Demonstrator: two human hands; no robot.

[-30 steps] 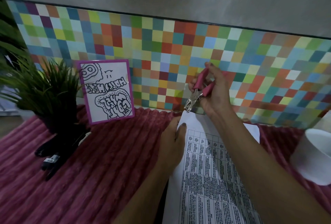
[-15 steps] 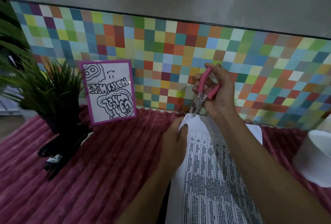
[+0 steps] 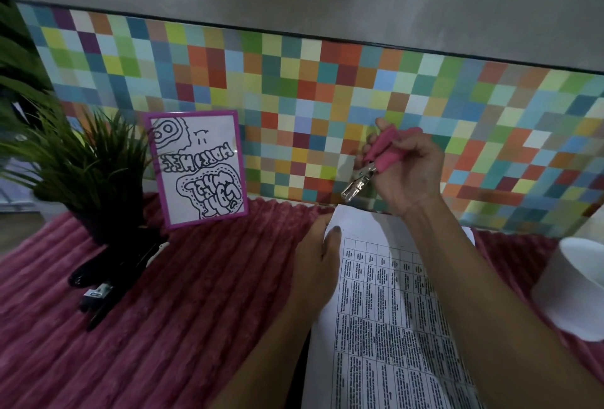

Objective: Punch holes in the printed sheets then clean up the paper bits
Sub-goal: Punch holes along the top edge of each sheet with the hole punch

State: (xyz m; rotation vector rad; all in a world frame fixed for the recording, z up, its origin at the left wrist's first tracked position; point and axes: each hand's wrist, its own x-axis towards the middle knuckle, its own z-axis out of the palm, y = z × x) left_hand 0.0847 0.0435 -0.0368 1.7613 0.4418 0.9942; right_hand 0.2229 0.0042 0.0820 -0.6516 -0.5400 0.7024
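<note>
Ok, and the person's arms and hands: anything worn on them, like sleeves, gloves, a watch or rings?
Nothing worn shows. The left hand and right hand are bare, with no gloves and no ring on the fingers in view; some left fingers are hidden. The left forearm and right forearm are bare down to the frame's edge: no sleeve, watch or bracelet.

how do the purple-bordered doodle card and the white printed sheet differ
The purple-bordered doodle card stands upright; the white printed sheet lies on the pink ribbed cloth. The card bears bold hand-drawn shapes; the sheet, small text in a grid. The left hand holds the sheet's corner; no hand touches the card. Both are white with black marks.
</note>
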